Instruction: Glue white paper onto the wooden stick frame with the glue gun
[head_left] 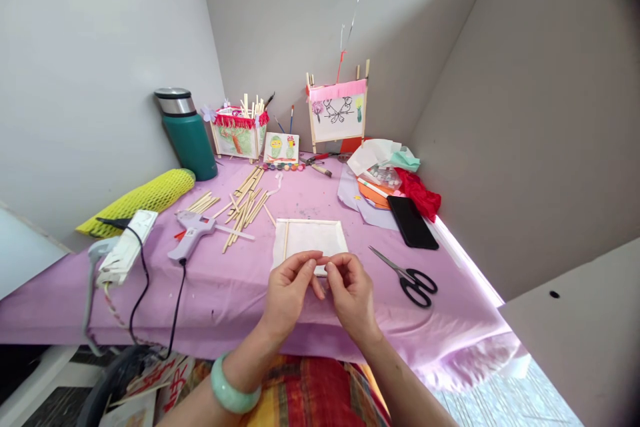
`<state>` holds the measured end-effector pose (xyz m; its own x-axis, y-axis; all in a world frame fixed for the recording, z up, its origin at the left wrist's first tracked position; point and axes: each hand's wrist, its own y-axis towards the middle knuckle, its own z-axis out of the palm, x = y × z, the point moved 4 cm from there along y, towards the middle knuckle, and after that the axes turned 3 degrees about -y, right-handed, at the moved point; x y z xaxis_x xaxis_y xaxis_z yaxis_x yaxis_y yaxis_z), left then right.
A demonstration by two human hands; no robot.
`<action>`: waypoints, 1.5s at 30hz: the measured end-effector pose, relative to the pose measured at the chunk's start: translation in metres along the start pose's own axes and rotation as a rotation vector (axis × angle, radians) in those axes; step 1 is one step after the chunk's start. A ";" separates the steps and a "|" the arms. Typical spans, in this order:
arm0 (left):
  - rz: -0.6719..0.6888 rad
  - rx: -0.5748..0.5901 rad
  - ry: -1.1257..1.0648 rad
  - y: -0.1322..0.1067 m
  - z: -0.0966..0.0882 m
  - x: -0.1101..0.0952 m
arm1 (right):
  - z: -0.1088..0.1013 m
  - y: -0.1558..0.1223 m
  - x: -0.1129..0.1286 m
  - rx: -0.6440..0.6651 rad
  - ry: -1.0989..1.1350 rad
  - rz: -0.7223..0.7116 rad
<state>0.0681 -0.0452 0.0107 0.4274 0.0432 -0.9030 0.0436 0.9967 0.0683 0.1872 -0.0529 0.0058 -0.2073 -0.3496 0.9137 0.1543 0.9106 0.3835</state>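
My left hand (pixel 293 287) and my right hand (pixel 351 290) meet at the fingertips over the near edge of a white sheet with a wooden stick frame (pixel 315 238). Thumb and forefinger are pinched together on both hands. Whatever lies between them is too small or too hidden to name. To the right of my right hand lies a pair of black-handled scissors (pixel 413 282), blades slightly apart. Loose wooden sticks (pixel 245 207) are scattered beyond my left hand. A pale glue gun (pixel 194 233) with a glue stick in its back rests left of them.
A green bottle (pixel 189 137), a yellow mesh sleeve (pixel 137 200) and a white power strip (pixel 127 250) stand or lie at left. Behind are a decorated stick box (pixel 240 137) and a hanging picture frame (pixel 339 113). A black phone (pixel 413 221) lies at right beside coloured paper (pixel 380 153).
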 end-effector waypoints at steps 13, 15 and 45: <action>-0.009 0.035 0.008 0.001 0.001 0.001 | -0.007 0.004 -0.003 -0.040 0.253 0.129; -0.033 0.053 -0.008 0.003 0.000 0.001 | -0.007 0.005 -0.003 -0.027 0.257 0.139; -0.129 0.207 -0.234 0.011 0.000 -0.003 | -0.004 0.006 -0.005 0.074 0.110 0.006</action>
<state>0.0674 -0.0340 0.0145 0.6009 -0.1231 -0.7898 0.2832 0.9567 0.0664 0.1930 -0.0467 0.0044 -0.0989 -0.3626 0.9267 0.0827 0.9250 0.3708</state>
